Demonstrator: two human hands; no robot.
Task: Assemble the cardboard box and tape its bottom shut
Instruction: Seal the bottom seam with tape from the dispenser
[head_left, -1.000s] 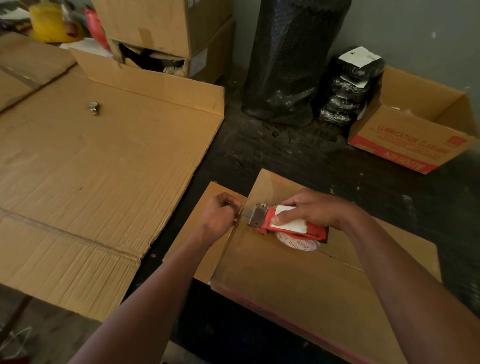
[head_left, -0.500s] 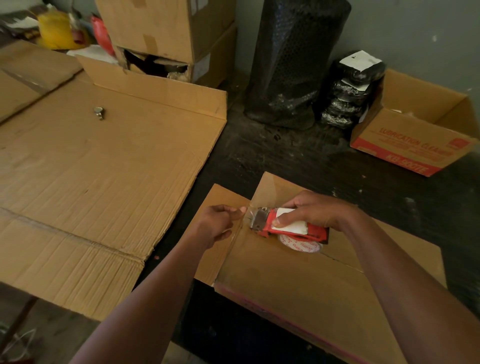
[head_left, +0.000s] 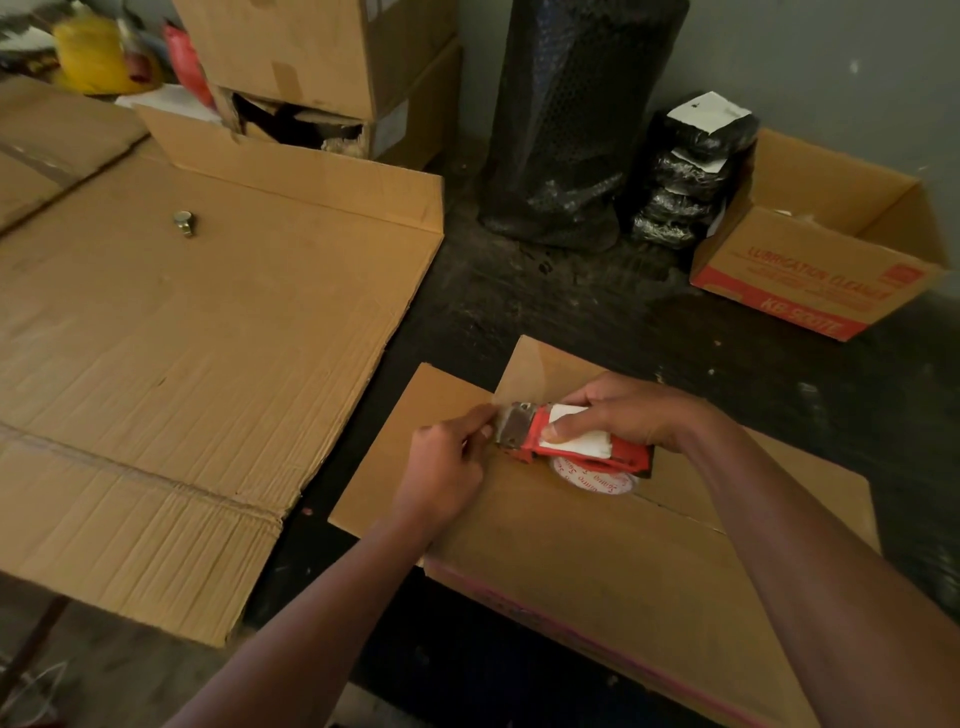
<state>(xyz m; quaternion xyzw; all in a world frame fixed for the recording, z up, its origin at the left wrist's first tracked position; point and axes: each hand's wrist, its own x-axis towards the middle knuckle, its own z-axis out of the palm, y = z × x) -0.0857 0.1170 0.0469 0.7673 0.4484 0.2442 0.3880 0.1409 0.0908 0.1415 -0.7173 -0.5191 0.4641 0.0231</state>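
The brown cardboard box stands on the dark table with its folded flaps facing up. One side flap sticks out flat to the left. My right hand grips a red tape dispenser that rests on the box's top near its left end, with the white tape roll beneath it. My left hand pinches at the dispenser's metal front end, where the tape end comes out. The tape end itself is too small to make out.
A large flattened cardboard sheet covers the table's left, with a small metal bolt on it. At the back stand stacked boxes, a black wrapped roll, black packets and an open printed box.
My left hand has moved slightly down and back toward the dispenser's front, with its fingers pinched closer. The right hand and dispenser have stayed about where they were.
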